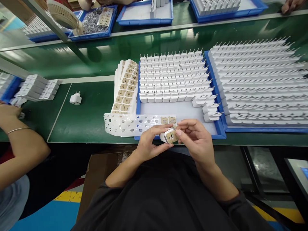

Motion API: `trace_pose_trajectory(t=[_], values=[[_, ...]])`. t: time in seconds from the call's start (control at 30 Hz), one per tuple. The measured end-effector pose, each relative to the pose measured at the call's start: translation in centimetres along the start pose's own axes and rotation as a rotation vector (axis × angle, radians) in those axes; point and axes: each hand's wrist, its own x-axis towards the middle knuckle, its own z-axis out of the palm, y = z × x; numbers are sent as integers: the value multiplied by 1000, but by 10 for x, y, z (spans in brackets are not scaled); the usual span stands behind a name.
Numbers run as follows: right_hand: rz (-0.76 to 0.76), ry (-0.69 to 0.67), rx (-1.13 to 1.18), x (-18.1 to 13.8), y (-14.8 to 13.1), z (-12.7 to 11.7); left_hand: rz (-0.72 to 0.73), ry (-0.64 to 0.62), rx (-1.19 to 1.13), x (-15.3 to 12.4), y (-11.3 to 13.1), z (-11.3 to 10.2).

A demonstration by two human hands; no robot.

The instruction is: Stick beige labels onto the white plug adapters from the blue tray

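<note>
My left hand (149, 141) grips a white charger plug (163, 138) between thumb and fingers, its flat face turned to the right. On that face lies a tan sticker (170, 137) with cut-outs. The thumb and forefinger of my right hand (198, 141) pinch the sticker's right edge. Just behind both hands, a mostly used sticker strip (122, 125) lies across the front of a blue tray (136, 110), with a few tan stickers left near its right end. Upright charger plugs (168, 81) stand in rows in this tray, pins up; several others lie tilted at its right side.
A stack of sticker sheets (125, 88) adjoins the tray's left side. Another tray (262, 130) full of plugs stands right. A single plug (76, 98) sits on the green bench at left. A co-worker's arm (21, 150) is at far left; more trays (144, 21) line the back.
</note>
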Motion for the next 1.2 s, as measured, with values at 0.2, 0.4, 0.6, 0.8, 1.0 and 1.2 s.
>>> trace_pose_trajectory(t=[0.2, 0.4, 0.6, 0.8, 1.0, 1.2], values=[[-9, -2, 14, -1, 1, 1, 7, 2, 19, 1, 1, -1], [-6, -2, 2, -1, 1, 3, -7, 2, 16, 0, 2, -2], [-11, 0, -5, -1, 0, 3, 0, 3, 18, 1, 3, -2], [-20, 13, -55, -2, 1, 5, 0, -2, 46, 2, 3, -4], [-44, 9, -76, -1, 2, 6, 26, 2, 65, 2, 2, -4], [-62, 31, -102, -3, 1, 8, 35, 3, 83, 2, 2, -4]])
